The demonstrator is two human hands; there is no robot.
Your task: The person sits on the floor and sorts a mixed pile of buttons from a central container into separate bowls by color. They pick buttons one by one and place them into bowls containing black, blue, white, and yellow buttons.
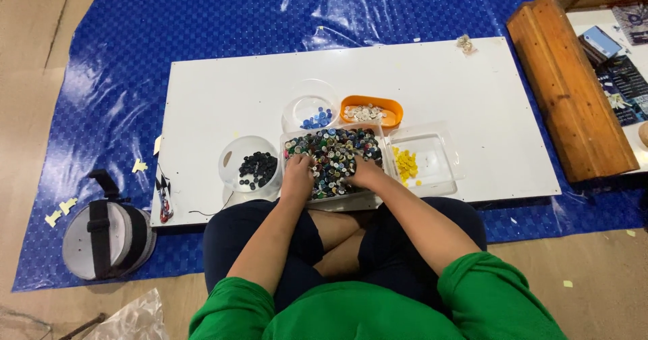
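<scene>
A clear tray [295, 138] heaped with mixed coloured buttons [337, 152] sits at the near edge of a white board [432, 83]. My left hand [298, 174] rests palm down on the left part of the heap, fingers spread into the buttons. At the heap's lower right, my right hand [365, 172] has its fingers curled among the buttons; whether it pinches one is hidden. Around the tray stand a clear bowl of black buttons [256, 169], a clear bowl of blue buttons [317, 118], an orange dish of white buttons [365, 113] and a clear tray with yellow buttons [405, 164].
The board lies on a blue tarp [202, 22] over a wooden floor. A wooden crate [574, 90] stands at the right, a round grey device with a black strap [104, 235] at the left. A small pen-like tool [165, 201] lies at the board's left corner.
</scene>
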